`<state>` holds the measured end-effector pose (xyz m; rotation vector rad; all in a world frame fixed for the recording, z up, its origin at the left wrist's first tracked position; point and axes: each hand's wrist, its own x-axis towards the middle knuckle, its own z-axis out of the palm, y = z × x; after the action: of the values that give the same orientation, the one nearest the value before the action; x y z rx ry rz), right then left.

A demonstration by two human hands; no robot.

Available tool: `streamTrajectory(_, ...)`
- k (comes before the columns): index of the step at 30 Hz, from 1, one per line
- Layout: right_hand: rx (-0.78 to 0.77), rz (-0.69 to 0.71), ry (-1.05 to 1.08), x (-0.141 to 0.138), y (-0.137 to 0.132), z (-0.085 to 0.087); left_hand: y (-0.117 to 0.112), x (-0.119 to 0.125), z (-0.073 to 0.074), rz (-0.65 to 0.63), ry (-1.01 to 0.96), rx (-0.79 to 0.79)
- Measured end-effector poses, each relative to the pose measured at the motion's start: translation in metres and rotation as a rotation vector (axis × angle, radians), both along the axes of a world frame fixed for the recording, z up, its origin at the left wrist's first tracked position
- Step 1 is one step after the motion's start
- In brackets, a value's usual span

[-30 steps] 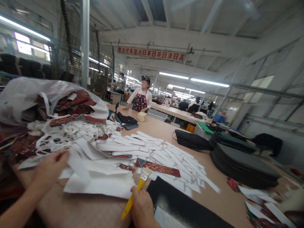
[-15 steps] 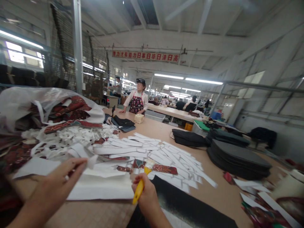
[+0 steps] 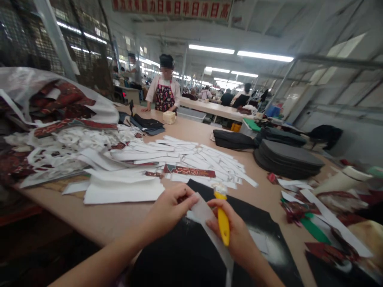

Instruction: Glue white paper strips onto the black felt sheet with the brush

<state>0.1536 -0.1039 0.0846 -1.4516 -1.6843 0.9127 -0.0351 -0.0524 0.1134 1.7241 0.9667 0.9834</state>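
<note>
A white strip (image 3: 209, 223) slants down over a black sheet (image 3: 176, 255) in front of me. My left hand (image 3: 176, 201) is closed, pinching the strip's upper end between thumb and fingers. In my right hand (image 3: 233, 227) is a paintbrush (image 3: 223, 221) with a yellow handle, its pale bristles pointing up and away. The fingertips of that hand also touch the strip's right edge. Beyond my hands lie many loose white strips (image 3: 206, 159) and a red patterned strip (image 3: 191, 171). Stacked white sheets (image 3: 119, 191) rest left of my left hand.
White offcuts (image 3: 72, 147) and a clear plastic bag (image 3: 98, 105) of red scraps heap up at the left. Dark stacked pieces (image 3: 287, 157) and coloured scraps (image 3: 302, 209) sit at the right. Across the table stands a person (image 3: 164, 91) near a cream block (image 3: 169, 117).
My left hand has moved right with a white strip, bringing it over the black sheet beside my right hand. My right hand has shifted right with the paintbrush. The view has tilted down.
</note>
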Motion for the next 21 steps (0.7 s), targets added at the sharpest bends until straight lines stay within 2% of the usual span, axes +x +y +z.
streamTrajectory(3,-0.105,-0.038,-0.154,0.040,-0.016,-0.012,0.017,0.009,-0.020,0.057,-0.080,-0.114)
streamTrajectory(7,-0.163,-0.199,-0.261,0.108,-0.030,-0.046,0.038,0.014,-0.059,0.115,-0.098,-0.259)
streamTrajectory(9,-0.157,-0.317,-0.289,0.138,-0.033,-0.063,0.044,0.016,-0.080,0.100,-0.029,-0.316)
streamTrajectory(12,-0.123,-0.444,-0.277,0.167,-0.035,-0.079,0.050,0.020,-0.104,0.103,0.202,-0.267)
streamTrajectory(16,-0.106,-0.502,-0.326,0.175,-0.033,-0.086,0.056,0.024,-0.117,0.066,0.400,-0.206)
streamTrajectory(21,-0.155,-0.501,-0.354,0.186,-0.023,-0.099,0.061,0.025,-0.116,0.019,0.598,-0.164)
